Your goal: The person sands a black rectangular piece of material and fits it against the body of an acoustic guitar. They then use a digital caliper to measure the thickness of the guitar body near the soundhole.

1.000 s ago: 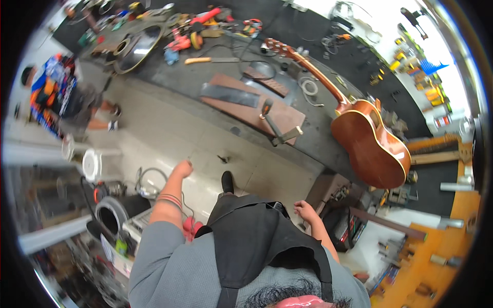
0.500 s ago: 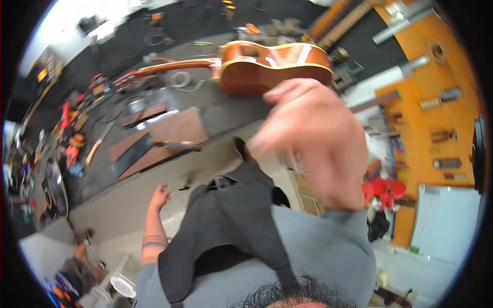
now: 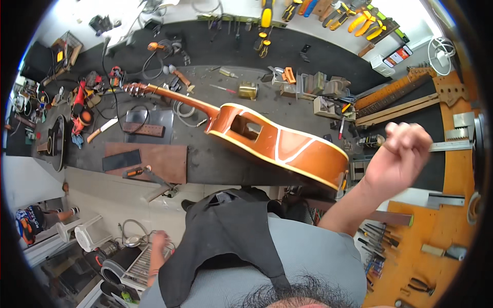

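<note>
My right hand [image 3: 403, 151] is raised at the right, beyond the guitar's lower end, its fingers curled in with nothing showing in them. Low on the left hangs my left hand [image 3: 160, 241], small and blurred beside my body, so its fingers cannot be made out. Neither hand touches the guitar. That acoustic guitar [image 3: 303, 146] rests on its edge on the dark workbench [image 3: 215, 159], its glossy orange-brown side facing up. A rectangular opening [image 3: 245, 127] is cut in that side, near the neck [image 3: 179, 97], which points left.
A brown board [image 3: 167, 154] carries a dark flat plate [image 3: 121, 160]; a clamp-like tool [image 3: 149, 174] lies over its edge. Left of it is a wooden-handled knife [image 3: 102, 129]. A brass-coloured can [image 3: 248, 90] and small boxes [image 3: 326, 107] stand behind the guitar. Pliers [image 3: 362, 23] hang on the wall.
My right hand has swung right, away from in front of the guitar. My left hand has dropped lower. The view has shifted, showing more of the back wall, and the guitar appears lower and tilted.
</note>
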A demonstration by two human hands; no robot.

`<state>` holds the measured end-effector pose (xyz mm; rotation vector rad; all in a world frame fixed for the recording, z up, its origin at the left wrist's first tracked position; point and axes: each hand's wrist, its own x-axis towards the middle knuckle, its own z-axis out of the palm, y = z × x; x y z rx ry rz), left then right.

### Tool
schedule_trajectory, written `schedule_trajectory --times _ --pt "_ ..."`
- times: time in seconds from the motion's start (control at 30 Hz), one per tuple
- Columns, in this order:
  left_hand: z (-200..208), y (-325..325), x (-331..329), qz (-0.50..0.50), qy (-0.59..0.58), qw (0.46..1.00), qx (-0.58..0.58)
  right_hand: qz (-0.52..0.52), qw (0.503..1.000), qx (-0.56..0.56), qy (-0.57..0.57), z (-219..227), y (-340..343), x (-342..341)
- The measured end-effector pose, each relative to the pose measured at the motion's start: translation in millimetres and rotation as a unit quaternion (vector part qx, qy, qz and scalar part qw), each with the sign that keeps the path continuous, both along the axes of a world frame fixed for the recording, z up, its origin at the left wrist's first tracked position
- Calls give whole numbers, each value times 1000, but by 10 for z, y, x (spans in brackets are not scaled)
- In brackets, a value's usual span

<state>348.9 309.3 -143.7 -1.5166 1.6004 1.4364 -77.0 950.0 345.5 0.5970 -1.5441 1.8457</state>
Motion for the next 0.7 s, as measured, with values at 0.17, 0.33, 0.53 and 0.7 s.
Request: schedule_trajectory --times 0.17,0.33,0.53,0.7 --pt "394 1593 -697 -372 -13 924 85 -9 926 153 -345 -455 649 -463" --pt "563 1892 -1485 -300 89 950 -4 42 829 404 -385 -693 1230 -726" --pt "939 2142 -1743 -251 119 959 -49 -10 744 444 -500 -1908 2281 -1151" --pt "1132 2252 -1397 -415 11 902 -120 9 612 529 -588 -3082 2872 -878"
